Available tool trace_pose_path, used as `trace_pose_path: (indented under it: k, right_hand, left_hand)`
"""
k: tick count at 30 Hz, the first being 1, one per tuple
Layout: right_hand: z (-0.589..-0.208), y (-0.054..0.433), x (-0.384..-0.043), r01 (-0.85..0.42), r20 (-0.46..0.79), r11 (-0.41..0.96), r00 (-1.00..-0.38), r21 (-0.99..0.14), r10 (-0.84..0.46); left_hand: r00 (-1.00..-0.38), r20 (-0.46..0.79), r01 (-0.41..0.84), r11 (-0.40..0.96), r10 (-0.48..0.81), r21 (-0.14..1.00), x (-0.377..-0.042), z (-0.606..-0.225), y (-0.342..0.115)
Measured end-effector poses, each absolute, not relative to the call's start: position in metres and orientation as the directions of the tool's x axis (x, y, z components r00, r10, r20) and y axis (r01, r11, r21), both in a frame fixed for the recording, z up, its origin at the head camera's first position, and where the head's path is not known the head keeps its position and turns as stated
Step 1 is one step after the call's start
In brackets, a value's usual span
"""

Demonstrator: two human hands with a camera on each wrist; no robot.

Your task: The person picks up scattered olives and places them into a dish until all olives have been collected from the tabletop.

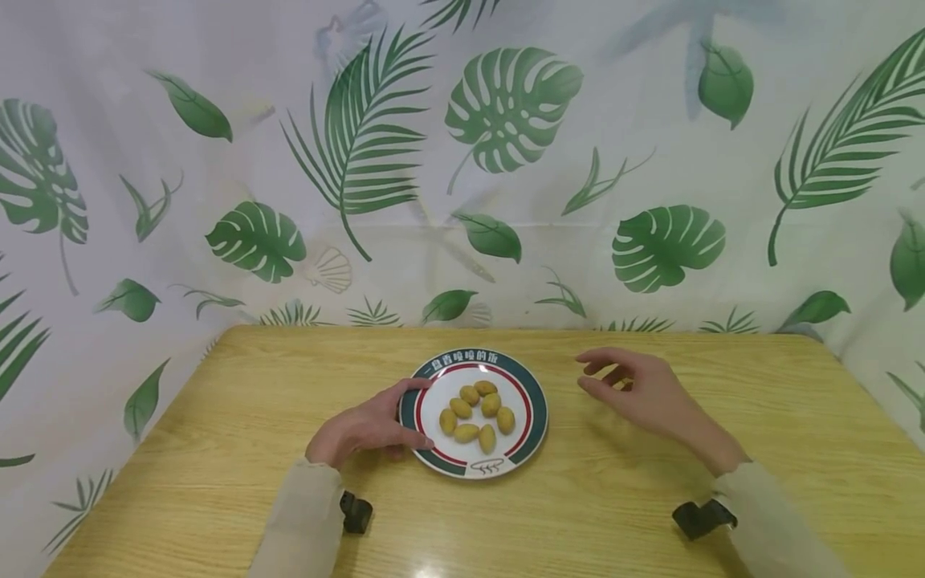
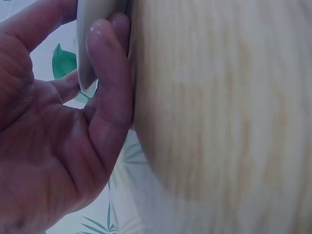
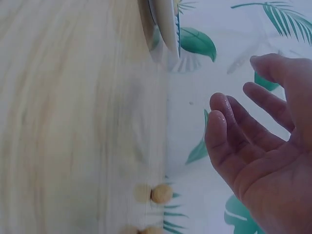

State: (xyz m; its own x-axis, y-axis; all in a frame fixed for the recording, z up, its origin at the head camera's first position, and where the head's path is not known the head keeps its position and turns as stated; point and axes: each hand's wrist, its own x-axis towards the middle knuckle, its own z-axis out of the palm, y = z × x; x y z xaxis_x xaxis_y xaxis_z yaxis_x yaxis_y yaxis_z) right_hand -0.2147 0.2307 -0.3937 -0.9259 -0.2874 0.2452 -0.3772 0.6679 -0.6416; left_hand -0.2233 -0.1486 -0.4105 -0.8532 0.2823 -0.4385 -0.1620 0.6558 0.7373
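A round white plate [image 1: 535, 437] with a dark green rim and red ring stands in the middle of the wooden table, bearing several small yellow-brown oval fruits [image 1: 487, 438]. My left hand [image 1: 368, 425] grips the plate's left side. Its thumb lies over the rim, and in the left wrist view curled fingers [image 2: 114, 78] reach beneath the plate edge [image 2: 90, 44]. To the right of the plate, my right hand [image 1: 643, 389] hovers above the table with loosely bent fingers and nothing in it; the right wrist view shows its fingertips [image 3: 217, 124] apart from the plate edge [image 3: 165, 24].
The light wooden table [image 1: 549, 530] reaches back to a white curtain [image 1: 549, 249] printed with green leaves, which also hangs along the left side. Small round tan things [image 3: 161, 193] show low in the right wrist view. Each wrist wears a black camera [image 1: 701, 518].
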Motion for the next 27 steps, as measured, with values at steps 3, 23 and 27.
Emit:
trace_pose_path:
  k: [3, 23, 27]
  right_hand:
    - [-0.394, 0.239, -0.214, -0.390, 0.271, 0.679, -0.921, -0.622, -0.281]
    - [-0.394, 0.278, -0.205, -0.341, 0.236, 0.710, -0.940, -0.617, -0.246]
    - [-0.394, 0.285, -0.203, -0.329, 0.231, 0.709, -0.944, -0.623, -0.235]
  left_hand:
    - [-0.852, -0.442, -0.167, 0.654, 0.280, 0.737, -0.223, -0.411, -0.149]
    - [-0.850, -0.444, -0.173, 0.644, 0.285, 0.746, -0.224, -0.411, -0.149]
    - [-0.849, -0.444, -0.175, 0.641, 0.286, 0.747, -0.224, -0.411, -0.149]
